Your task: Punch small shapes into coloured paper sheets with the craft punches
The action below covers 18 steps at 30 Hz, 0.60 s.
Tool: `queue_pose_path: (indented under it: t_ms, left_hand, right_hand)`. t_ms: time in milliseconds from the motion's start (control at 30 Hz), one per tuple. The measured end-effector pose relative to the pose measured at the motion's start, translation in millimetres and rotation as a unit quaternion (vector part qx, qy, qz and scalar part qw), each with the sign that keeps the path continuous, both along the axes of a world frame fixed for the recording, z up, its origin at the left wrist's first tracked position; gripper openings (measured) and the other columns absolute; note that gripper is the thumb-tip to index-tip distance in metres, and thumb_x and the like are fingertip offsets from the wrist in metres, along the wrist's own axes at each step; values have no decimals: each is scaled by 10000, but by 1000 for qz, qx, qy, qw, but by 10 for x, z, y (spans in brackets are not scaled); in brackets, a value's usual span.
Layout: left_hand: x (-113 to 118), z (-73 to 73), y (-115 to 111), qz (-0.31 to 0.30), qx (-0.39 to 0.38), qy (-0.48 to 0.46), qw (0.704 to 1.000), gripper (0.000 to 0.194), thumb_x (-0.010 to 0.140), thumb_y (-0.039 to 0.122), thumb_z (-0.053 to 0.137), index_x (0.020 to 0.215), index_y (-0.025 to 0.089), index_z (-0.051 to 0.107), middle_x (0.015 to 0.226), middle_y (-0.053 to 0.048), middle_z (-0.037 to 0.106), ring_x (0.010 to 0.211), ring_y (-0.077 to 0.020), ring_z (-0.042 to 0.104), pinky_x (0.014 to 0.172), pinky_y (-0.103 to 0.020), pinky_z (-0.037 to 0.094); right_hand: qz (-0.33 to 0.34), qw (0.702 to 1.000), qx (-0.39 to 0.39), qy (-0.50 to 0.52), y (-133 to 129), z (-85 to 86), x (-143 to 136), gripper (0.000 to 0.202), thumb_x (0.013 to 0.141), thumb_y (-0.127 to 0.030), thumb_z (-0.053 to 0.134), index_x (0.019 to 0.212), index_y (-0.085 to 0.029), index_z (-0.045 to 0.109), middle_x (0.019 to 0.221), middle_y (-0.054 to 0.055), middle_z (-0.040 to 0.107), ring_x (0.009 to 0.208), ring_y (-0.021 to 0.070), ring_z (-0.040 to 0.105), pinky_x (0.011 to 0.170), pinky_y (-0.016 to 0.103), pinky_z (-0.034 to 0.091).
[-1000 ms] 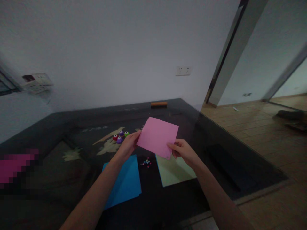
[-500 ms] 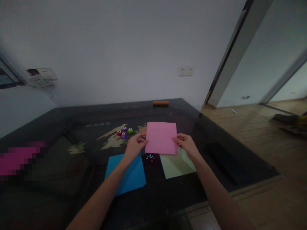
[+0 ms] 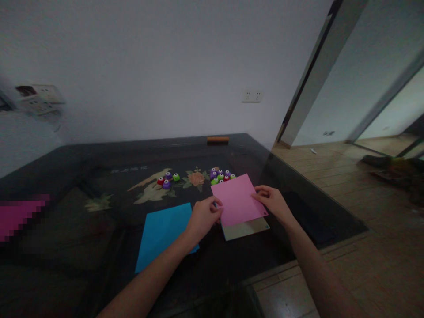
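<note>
A square sheet of pink paper [image 3: 237, 198] is held by its left and right edges between my two hands. My left hand [image 3: 206, 214] pinches the left edge, thumb on top. On the opposite edge, my right hand [image 3: 270, 199] grips with thumb and fingers. The sheet is turned a little and covers most of a pale yellow-green sheet [image 3: 243, 229] on the table. Small dark marks show near the lower right corners of both sheets. Left of my left hand lies blue paper [image 3: 165, 232], more than one sheet, partly hidden by my forearm.
On the dark floral-patterned table [image 3: 109, 240] stand several eye-topped toys [image 3: 167, 181], with a second cluster of toys [image 3: 220, 176] behind the pink sheet. A brown bar [image 3: 217, 140] lies at the back edge. A dark flat object [image 3: 308, 223] is at the right.
Both hands have lowered the pink sheet rightward over the pale sheet and turned it slightly. The toy cluster behind it has come into view. The camera view has shifted a little.
</note>
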State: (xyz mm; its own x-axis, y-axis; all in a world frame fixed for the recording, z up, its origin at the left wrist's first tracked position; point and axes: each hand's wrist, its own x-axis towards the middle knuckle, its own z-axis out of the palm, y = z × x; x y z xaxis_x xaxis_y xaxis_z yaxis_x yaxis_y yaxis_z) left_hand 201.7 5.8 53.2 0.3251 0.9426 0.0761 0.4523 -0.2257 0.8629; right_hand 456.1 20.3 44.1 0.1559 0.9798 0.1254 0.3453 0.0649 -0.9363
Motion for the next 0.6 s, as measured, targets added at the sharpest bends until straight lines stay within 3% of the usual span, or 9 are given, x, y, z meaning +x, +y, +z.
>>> queue_pose_path:
  t_ms: [267, 600]
  left_hand:
    - [151, -187, -129, -28, -9, 73, 997, 120, 738, 129, 561, 818, 215, 588, 541, 49, 641, 519, -145, 619, 544, -225, 405]
    - [138, -173, -102, -33, -26, 123, 991, 107, 767, 133, 538, 802, 208, 605, 570, 35, 635, 518, -140, 605, 540, -230, 381]
  right_hand:
    - [-33, 997, -12, -69, -218, -193, 20, 353, 623, -421, 692, 844, -146, 678, 530, -9, 576, 492, 149, 483, 491, 269, 351]
    - [-47, 983, -23, -174, -219, -237, -23, 327, 683, -396, 605, 887, -147, 661, 567, 6, 581, 529, 177, 524, 508, 292, 383]
